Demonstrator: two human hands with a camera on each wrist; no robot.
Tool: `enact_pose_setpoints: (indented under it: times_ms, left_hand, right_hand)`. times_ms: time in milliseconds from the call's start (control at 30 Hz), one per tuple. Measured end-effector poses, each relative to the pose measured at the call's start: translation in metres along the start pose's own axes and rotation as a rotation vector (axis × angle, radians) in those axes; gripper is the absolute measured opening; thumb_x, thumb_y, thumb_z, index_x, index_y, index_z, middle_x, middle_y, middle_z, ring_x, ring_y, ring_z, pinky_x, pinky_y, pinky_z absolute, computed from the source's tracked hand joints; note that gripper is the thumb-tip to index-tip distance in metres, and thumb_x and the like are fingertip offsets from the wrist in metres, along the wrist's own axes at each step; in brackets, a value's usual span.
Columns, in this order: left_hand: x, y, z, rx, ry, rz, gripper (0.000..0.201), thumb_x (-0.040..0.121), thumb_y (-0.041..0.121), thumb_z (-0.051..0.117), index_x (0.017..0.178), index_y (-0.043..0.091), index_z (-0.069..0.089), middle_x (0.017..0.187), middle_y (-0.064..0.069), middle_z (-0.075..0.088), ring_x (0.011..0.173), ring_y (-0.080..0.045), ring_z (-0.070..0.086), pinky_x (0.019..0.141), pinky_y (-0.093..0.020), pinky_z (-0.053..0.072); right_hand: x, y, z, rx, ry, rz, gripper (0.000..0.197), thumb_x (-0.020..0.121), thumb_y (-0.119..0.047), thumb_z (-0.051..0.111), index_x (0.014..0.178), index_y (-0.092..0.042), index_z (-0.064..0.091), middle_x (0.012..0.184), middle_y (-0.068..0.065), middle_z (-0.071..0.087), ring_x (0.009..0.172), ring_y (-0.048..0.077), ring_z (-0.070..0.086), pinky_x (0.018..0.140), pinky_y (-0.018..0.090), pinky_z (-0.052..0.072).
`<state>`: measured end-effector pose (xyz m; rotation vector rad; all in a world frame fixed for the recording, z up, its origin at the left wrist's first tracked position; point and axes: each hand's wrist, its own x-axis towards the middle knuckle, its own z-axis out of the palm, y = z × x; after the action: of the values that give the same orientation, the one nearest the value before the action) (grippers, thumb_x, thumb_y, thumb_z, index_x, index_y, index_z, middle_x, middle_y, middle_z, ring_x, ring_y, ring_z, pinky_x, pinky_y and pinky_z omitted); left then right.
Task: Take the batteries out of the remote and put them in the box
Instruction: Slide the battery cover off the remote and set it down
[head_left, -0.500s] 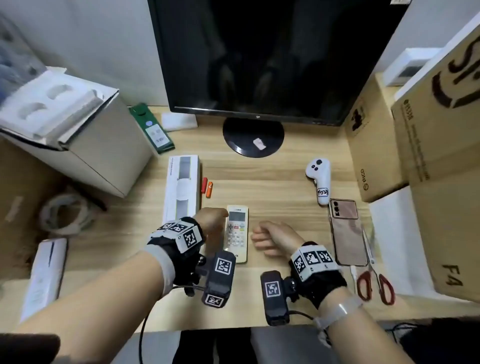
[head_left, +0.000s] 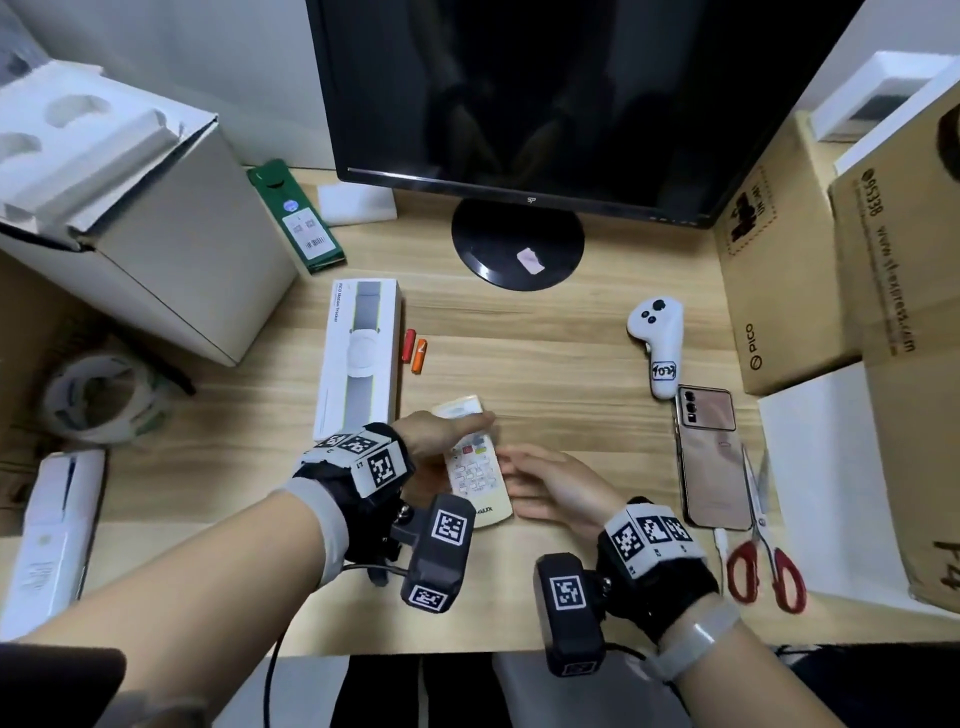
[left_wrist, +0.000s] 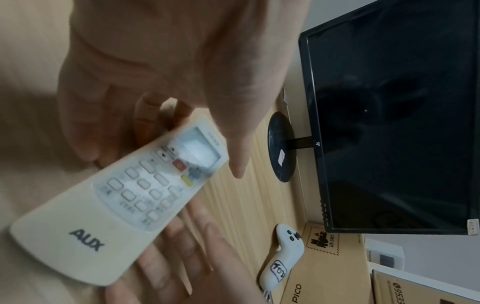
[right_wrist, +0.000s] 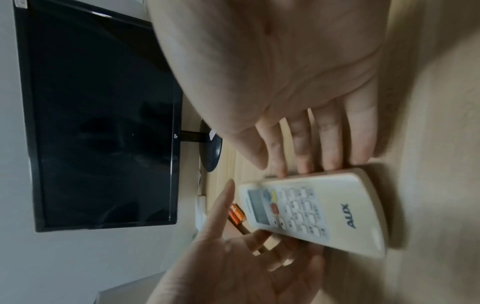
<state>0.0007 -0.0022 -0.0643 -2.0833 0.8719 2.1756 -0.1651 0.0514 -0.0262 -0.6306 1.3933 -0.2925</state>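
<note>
A cream AUX remote (head_left: 475, 470) lies buttons up on the wooden desk, slightly turned and tipped. My left hand (head_left: 457, 426) holds its screen end, fingers (left_wrist: 146, 117) curled under the far edge and thumb above it. My right hand (head_left: 519, 467) is flat, its straight fingertips (right_wrist: 311, 162) touching the remote's (right_wrist: 324, 209) right edge. A red battery (head_left: 409, 344) and an orange battery (head_left: 420, 356) lie beside a closed white PICO box (head_left: 361, 358). A large white box (head_left: 171, 244) stands open at the left.
A black monitor (head_left: 545, 93) stands at the back on its base (head_left: 488, 244). To the right lie a white controller (head_left: 655, 343), a phone (head_left: 709, 457) and red scissors (head_left: 763, 551), with cardboard boxes (head_left: 779, 291) behind. A tape roll (head_left: 98, 400) is at the left.
The remote lay flat and straight with both hands curled beside it. Now my left hand has taken hold of its screen end, it has turned, and my right fingers reach its edge.
</note>
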Motion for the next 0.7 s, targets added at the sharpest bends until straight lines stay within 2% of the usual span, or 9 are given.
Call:
enact_pose_setpoints:
  times_ms: [67, 133, 167, 233, 300, 367, 500, 600, 700]
  left_hand:
    - [-0.016, 0.005, 0.004, -0.119, -0.011, 0.062, 0.081, 0.061, 0.060, 0.075, 0.116, 0.003, 0.056, 0.107, -0.017, 0.066, 0.098, -0.031, 0.065, 0.083, -0.037, 0.052]
    - [-0.020, 0.006, 0.006, -0.213, 0.007, 0.139, 0.063, 0.076, 0.044, 0.071, 0.117, -0.001, 0.055, 0.102, -0.021, 0.065, 0.092, -0.032, 0.065, 0.085, -0.042, 0.054]
    - [-0.025, 0.007, 0.006, -0.278, -0.001, 0.186, 0.047, 0.081, 0.035, 0.068, 0.112, 0.001, 0.057, 0.095, -0.020, 0.065, 0.084, -0.031, 0.065, 0.083, -0.043, 0.055]
    - [-0.029, 0.009, 0.006, -0.454, -0.075, 0.255, 0.015, 0.091, 0.021, 0.058, 0.093, 0.006, 0.059, 0.080, -0.014, 0.062, 0.065, -0.023, 0.066, 0.068, -0.035, 0.058]
    - [-0.037, 0.014, 0.003, -0.628, -0.141, 0.295, 0.016, 0.094, 0.018, 0.053, 0.082, 0.008, 0.057, 0.078, -0.012, 0.060, 0.057, -0.018, 0.067, 0.060, -0.030, 0.059]
    - [-0.041, 0.017, -0.001, -0.730, -0.194, 0.338, 0.018, 0.095, 0.019, 0.050, 0.082, 0.007, 0.056, 0.082, -0.013, 0.059, 0.063, -0.019, 0.068, 0.065, -0.032, 0.060]
    - [-0.050, 0.022, -0.003, -0.821, -0.215, 0.358, 0.011, 0.093, 0.015, 0.052, 0.087, 0.007, 0.056, 0.083, -0.012, 0.060, 0.074, -0.021, 0.066, 0.077, -0.036, 0.058]
    - [-0.053, 0.021, -0.004, -0.861, -0.229, 0.356, 0.008, 0.094, 0.013, 0.051, 0.089, 0.009, 0.056, 0.081, -0.011, 0.062, 0.076, -0.021, 0.065, 0.078, -0.035, 0.057]
    - [-0.053, 0.019, -0.005, -0.893, -0.208, 0.349, 0.013, 0.094, 0.017, 0.051, 0.086, 0.008, 0.057, 0.083, -0.012, 0.061, 0.081, -0.023, 0.063, 0.083, -0.039, 0.054]
  right_hand:
    - [-0.004, 0.000, -0.001, 0.058, -0.086, -0.069, 0.028, 0.095, -0.023, 0.041, 0.115, -0.023, 0.061, 0.113, 0.002, 0.066, 0.106, 0.018, 0.061, 0.095, 0.033, 0.046]
    - [-0.006, 0.000, -0.001, 0.082, -0.114, -0.110, 0.026, 0.095, -0.029, 0.043, 0.106, -0.023, 0.065, 0.107, -0.001, 0.067, 0.101, 0.015, 0.062, 0.093, 0.032, 0.047]
    - [-0.005, 0.000, -0.001, 0.088, -0.077, -0.118, 0.023, 0.093, -0.031, 0.046, 0.103, -0.023, 0.065, 0.105, -0.002, 0.067, 0.097, 0.013, 0.062, 0.090, 0.030, 0.048]
    - [-0.003, -0.001, 0.000, 0.035, 0.060, -0.096, 0.023, 0.088, -0.038, 0.054, 0.102, -0.022, 0.061, 0.103, 0.001, 0.064, 0.092, 0.012, 0.061, 0.084, 0.029, 0.051]
    - [-0.002, -0.001, 0.002, -0.024, 0.068, -0.024, 0.034, 0.082, -0.045, 0.059, 0.103, -0.019, 0.057, 0.096, 0.001, 0.065, 0.081, 0.012, 0.064, 0.075, 0.028, 0.056]
    - [-0.004, -0.003, 0.009, -0.002, 0.002, -0.007, 0.033, 0.082, -0.045, 0.060, 0.095, -0.015, 0.059, 0.083, 0.002, 0.067, 0.062, 0.008, 0.066, 0.060, 0.020, 0.057]
    - [-0.003, -0.006, 0.018, 0.049, 0.119, -0.103, 0.029, 0.079, -0.041, 0.065, 0.076, -0.012, 0.060, 0.066, 0.004, 0.064, 0.039, 0.003, 0.057, 0.037, 0.013, 0.042]
    - [-0.001, -0.007, 0.021, 0.043, 0.171, -0.148, 0.030, 0.079, -0.044, 0.065, 0.069, -0.015, 0.060, 0.058, 0.000, 0.059, 0.033, 0.003, 0.046, 0.031, 0.014, 0.028]
    - [-0.003, -0.010, 0.024, 0.082, 0.208, -0.185, 0.029, 0.082, -0.039, 0.063, 0.065, -0.016, 0.057, 0.049, -0.001, 0.053, 0.029, 0.003, 0.038, 0.030, 0.013, 0.025]
